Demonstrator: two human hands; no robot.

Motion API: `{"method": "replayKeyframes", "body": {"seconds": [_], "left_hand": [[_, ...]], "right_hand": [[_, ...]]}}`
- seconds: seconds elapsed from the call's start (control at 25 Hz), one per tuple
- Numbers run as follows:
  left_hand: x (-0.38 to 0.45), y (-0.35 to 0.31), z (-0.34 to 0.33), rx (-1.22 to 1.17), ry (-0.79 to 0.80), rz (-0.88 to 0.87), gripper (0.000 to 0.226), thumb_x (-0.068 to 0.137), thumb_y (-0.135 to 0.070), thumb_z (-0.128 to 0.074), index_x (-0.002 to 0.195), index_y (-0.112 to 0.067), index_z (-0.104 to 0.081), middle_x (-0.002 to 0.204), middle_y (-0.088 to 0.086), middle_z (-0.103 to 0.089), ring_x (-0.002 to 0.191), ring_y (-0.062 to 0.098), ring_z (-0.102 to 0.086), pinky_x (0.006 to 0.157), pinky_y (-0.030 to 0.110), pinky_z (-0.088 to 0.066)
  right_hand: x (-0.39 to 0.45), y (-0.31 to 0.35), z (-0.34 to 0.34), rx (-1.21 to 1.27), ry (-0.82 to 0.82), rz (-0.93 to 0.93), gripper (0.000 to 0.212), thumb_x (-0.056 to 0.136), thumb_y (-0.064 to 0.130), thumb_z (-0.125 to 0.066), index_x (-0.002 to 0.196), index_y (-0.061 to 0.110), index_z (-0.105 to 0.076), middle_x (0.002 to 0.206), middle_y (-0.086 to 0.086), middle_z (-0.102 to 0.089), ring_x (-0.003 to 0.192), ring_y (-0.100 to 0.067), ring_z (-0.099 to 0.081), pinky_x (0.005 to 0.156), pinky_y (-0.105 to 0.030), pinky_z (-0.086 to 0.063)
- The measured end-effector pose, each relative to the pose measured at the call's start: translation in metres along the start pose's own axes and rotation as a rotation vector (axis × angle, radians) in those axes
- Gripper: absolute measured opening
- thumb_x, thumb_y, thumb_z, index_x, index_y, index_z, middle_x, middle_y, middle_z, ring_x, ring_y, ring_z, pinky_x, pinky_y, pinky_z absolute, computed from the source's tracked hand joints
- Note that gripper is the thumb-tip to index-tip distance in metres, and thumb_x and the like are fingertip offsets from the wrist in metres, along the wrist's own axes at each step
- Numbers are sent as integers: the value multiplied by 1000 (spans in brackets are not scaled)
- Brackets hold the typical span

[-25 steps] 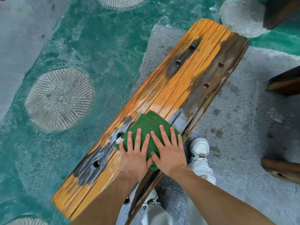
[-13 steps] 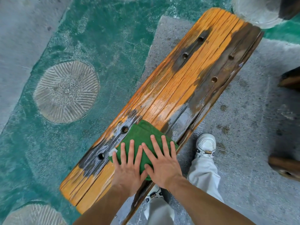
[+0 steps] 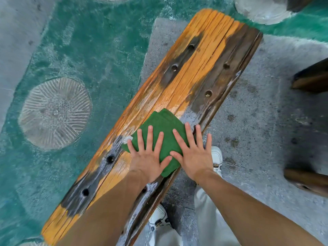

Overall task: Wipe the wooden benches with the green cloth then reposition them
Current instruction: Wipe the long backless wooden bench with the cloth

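The wooden bench (image 3: 179,89) runs from seven o'clock to one o'clock across the view, its orange slats worn dark and glistening (wet, by the sheen). The folded green cloth (image 3: 164,128) lies near its middle. The left hand (image 3: 148,155) and right hand (image 3: 192,153) press it flat, side by side, fingers spread straight.
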State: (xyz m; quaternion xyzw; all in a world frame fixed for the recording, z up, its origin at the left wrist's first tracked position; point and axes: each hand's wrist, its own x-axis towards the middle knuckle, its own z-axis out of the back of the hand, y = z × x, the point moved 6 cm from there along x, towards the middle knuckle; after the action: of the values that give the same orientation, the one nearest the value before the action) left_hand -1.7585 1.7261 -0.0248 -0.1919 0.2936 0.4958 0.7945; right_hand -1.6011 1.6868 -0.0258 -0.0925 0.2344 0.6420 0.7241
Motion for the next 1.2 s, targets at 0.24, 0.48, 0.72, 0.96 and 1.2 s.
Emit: {"method": "replayKeyframes", "body": {"seconds": [0.24,0.48,0.72,0.96,1.2], "left_hand": [[92,-59,72,-18,-114,-55,82,91,-76,-2,148,-30,36,154,10,47,141,46,38,111,78,5],[196,-124,152,11,-254,-139,81,93,-74,-6,153,-31,27,160,10,37,145,46,30,109,80,4],[281,-179,220,52,-339,-196,78,94,-70,-10,157,-32,16,164,9,29,148,45,23,109,80,4],[342,-222,272,58,-401,-193,67,101,-56,-13,159,-30,9,167,10,19,151,44,14,113,77,-2],[372,-249,339,111,-391,-271,46,106,-40,-29,143,-13,-39,146,19,-36,131,42,-33,98,52,-37]], "right_hand": [[74,-89,49,-47,-45,-37,66,94,69,-1,148,45,27,159,10,35,145,-30,33,116,-64,9],[151,-187,98,124,-88,-161,66,92,73,-12,147,55,20,158,7,36,149,-33,24,119,-64,-2],[215,-263,142,366,-157,-283,64,93,70,-28,145,63,9,160,5,33,150,-33,-13,102,-64,-41],[273,-309,191,423,-152,-338,60,100,61,-30,150,56,2,163,-10,-5,130,-39,-43,90,-51,-45],[307,-328,243,309,-196,-404,43,104,45,-35,123,11,-53,118,-22,-61,107,-42,-59,81,-43,-44]]}}
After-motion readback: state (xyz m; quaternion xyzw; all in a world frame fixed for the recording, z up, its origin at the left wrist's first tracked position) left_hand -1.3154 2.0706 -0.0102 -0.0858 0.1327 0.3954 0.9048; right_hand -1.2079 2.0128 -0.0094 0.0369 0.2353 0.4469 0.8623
